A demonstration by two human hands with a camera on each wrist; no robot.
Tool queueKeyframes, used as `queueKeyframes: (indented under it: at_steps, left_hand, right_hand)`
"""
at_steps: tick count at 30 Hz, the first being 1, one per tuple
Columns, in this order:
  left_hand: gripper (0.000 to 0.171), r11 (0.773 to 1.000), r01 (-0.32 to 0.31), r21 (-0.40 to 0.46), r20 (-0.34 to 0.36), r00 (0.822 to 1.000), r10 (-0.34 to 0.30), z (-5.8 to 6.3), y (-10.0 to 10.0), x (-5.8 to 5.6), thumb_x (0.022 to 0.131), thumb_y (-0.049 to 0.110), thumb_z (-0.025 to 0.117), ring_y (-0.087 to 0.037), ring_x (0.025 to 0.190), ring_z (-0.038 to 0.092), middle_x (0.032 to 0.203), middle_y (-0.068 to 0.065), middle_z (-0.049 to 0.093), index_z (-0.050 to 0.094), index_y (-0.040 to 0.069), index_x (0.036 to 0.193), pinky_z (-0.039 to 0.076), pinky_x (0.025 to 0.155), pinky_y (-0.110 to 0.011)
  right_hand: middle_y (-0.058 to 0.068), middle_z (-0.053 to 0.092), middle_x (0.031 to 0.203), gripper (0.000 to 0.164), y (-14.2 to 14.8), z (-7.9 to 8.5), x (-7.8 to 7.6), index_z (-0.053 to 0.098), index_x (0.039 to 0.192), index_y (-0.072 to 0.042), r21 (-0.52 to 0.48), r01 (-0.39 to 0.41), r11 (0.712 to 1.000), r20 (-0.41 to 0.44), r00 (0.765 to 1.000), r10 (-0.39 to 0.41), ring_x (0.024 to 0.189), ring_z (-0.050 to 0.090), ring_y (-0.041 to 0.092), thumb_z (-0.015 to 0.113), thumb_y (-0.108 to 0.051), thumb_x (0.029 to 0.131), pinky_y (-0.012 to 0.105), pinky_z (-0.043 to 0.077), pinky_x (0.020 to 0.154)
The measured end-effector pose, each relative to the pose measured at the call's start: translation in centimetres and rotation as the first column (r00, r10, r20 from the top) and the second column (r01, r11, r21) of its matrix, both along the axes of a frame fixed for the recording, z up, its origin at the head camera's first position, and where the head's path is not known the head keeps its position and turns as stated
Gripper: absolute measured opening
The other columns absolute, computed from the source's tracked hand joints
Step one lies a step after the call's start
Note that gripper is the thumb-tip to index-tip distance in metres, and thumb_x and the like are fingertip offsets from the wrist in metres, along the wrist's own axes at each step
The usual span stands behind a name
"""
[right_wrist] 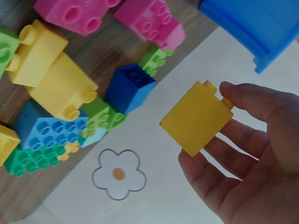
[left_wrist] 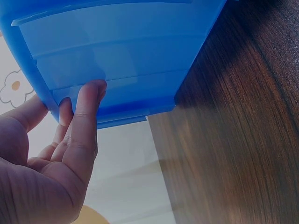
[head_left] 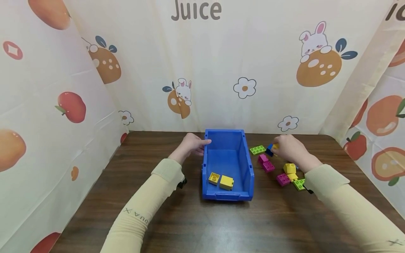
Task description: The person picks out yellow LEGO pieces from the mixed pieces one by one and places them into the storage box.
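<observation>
In the head view, my left hand [head_left: 192, 143] holds the left wall of a blue plastic bin [head_left: 225, 139], thumb over the rim and fingers against the outer side. Two yellow building blocks [head_left: 226, 182] lie inside near the bin's front. My right hand [head_left: 290, 147] is to the right of the bin, above the loose blocks. The right wrist view shows it pinching a yellow building block [right_wrist: 196, 119] between thumb and fingertips, studs towards the thumb. A dark blue block [right_wrist: 131, 87] sits on the table close to that hand.
Right of the bin lie a lime green block [head_left: 257, 150], magenta blocks [head_left: 268, 166], more yellow blocks [head_left: 289, 168] and another lime block [head_left: 299, 184]. Light blue blocks [right_wrist: 51, 130] show in the right wrist view. A printed curtain [head_left: 212, 105] stands behind the wooden table [head_left: 177, 225].
</observation>
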State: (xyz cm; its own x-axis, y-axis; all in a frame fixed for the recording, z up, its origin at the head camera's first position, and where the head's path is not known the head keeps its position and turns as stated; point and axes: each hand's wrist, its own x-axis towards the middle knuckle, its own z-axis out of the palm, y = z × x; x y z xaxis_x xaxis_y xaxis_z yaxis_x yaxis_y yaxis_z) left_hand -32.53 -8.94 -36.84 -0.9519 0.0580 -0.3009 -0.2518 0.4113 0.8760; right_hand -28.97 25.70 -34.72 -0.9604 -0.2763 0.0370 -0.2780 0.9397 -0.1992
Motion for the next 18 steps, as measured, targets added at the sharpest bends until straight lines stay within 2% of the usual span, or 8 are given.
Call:
queueKeyframes:
  at_steps: [7,14,18]
  left_hand:
    - [0.041,1.0,-0.009,-0.008,-0.007,1.0,0.009,-0.1,0.0,0.0,0.079,0.037,0.075,-0.022,0.065,0.07,0.085,-0.015,0.07,0.065,-0.001,0.091,0.058,0.077,-0.04]
    - [0.04,1.0,0.003,-0.019,-0.01,1.0,-0.003,-0.2,0.0,0.2,0.08,0.037,0.074,-0.021,0.065,0.07,0.084,-0.015,0.07,0.067,0.0,0.091,0.058,0.075,-0.037]
    - [0.04,1.0,0.01,-0.021,-0.019,1.0,-0.011,-0.2,0.0,0.2,0.081,0.038,0.073,-0.021,0.065,0.07,0.083,-0.014,0.07,0.067,-0.001,0.091,0.059,0.073,-0.036]
  right_hand:
    - [0.018,0.068,0.092,0.024,-1.0,0.5,0.4,0.067,0.1,0.004,0.0,-0.037,0.999,-0.05,0.998,0.037,0.068,0.058,0.021,0.066,-0.013,0.084,0.042,0.056,0.066]
    - [0.016,0.068,0.089,0.022,-2.0,1.0,0.7,0.069,0.099,0.002,-0.001,-0.077,0.997,-0.091,0.993,0.076,0.065,0.058,0.019,0.066,-0.012,0.082,0.038,0.057,0.063]
    - [0.014,0.068,0.089,0.019,-2.6,1.3,0.8,0.07,0.097,0.0,0.012,-0.092,0.996,-0.132,0.987,0.093,0.07,0.06,0.021,0.068,-0.012,0.082,0.038,0.057,0.064]
